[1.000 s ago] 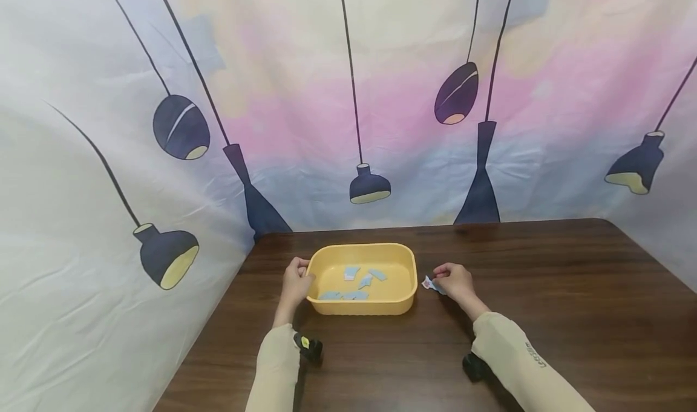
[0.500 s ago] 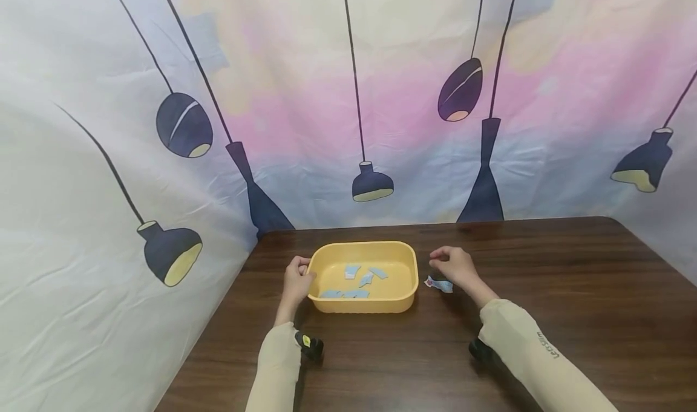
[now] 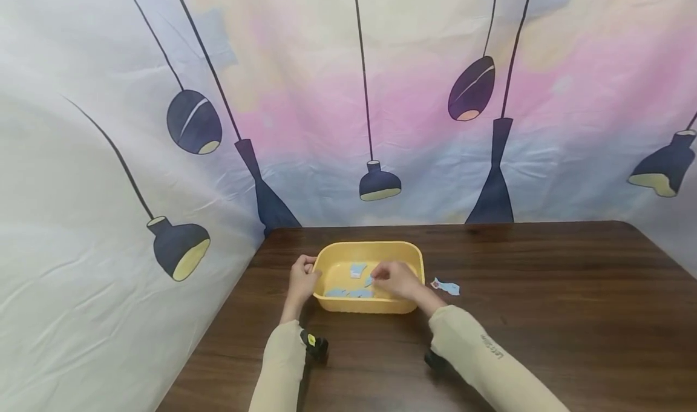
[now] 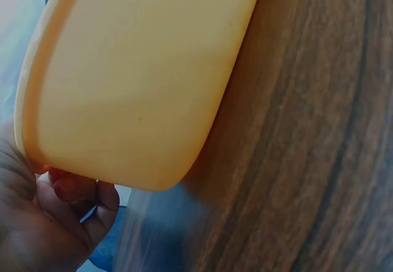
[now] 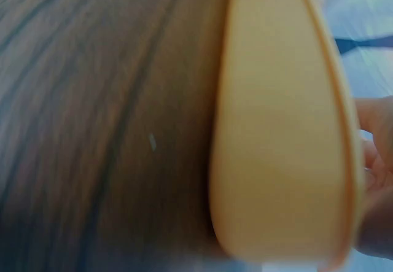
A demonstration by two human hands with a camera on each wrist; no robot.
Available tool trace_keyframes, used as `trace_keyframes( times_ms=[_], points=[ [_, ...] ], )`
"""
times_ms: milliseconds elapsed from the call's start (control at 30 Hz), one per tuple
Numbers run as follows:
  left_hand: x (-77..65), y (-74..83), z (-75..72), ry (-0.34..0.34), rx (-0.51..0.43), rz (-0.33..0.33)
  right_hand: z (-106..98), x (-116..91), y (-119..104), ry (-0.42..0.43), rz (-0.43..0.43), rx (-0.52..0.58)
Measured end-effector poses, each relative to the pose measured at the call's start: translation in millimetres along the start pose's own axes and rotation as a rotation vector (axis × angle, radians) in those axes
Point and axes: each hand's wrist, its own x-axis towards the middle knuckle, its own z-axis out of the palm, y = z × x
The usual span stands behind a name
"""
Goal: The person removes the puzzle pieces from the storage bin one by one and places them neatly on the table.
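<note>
My left hand (image 3: 301,280) grips the left rim of a yellow plastic basin (image 3: 348,305) in the head view. In the left wrist view, bent fingers (image 4: 70,189) show at the basin's end wall. Over the inside of the basin is my right hand (image 3: 396,280), fingertips at a small light-blue torn-looking piece (image 3: 368,281); whether they pinch it is unclear. Another light-blue piece (image 3: 357,270) lies farther back, and more pieces (image 3: 360,293) lie along the near wall. A blue piece with a reddish mark (image 3: 448,287) lies on the table, right of the basin.
The basin stands on a dark brown wooden table (image 3: 544,315). Behind the table hangs a cloth (image 3: 305,97) printed with dark lamps. A black wrist camera (image 3: 316,345) sits on my left sleeve.
My right hand has let go of the blue piece right of the basin, lifted away, and moved left into the basin. My left hand keeps its grip on the rim.
</note>
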Motion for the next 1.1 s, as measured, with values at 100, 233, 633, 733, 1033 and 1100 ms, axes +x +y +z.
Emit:
trace_keyframes(
  times_ms=[100, 233, 633, 733, 1033, 1100],
  points=[
    [-1.0, -3.3, 0.4, 0.0, 0.005, -0.005, 16, 4, -10, -0.117, 0.013, -0.051],
    [-3.0, -7.0, 1.0, -0.002, -0.001, -0.005, 32, 9, -17, -0.203, 0.047, -0.05],
    [-5.2, -8.4, 6.5, 0.027, -0.02, -0.013, 39, 12, -10, -0.17, 0.094, -0.072],
    [-4.1, -6.4, 6.7, 0.038, -0.015, -0.007, 38, 14, -9, -0.159, 0.099, -0.076],
    [-0.4, -3.8, 3.7, 0.065, -0.023, -0.02, 38, 18, -7, -0.162, 0.099, -0.014],
    [-0.6, -3.5, 3.5, 0.066, -0.023, -0.029, 38, 17, -5, -0.166, 0.093, 0.007]
  ],
)
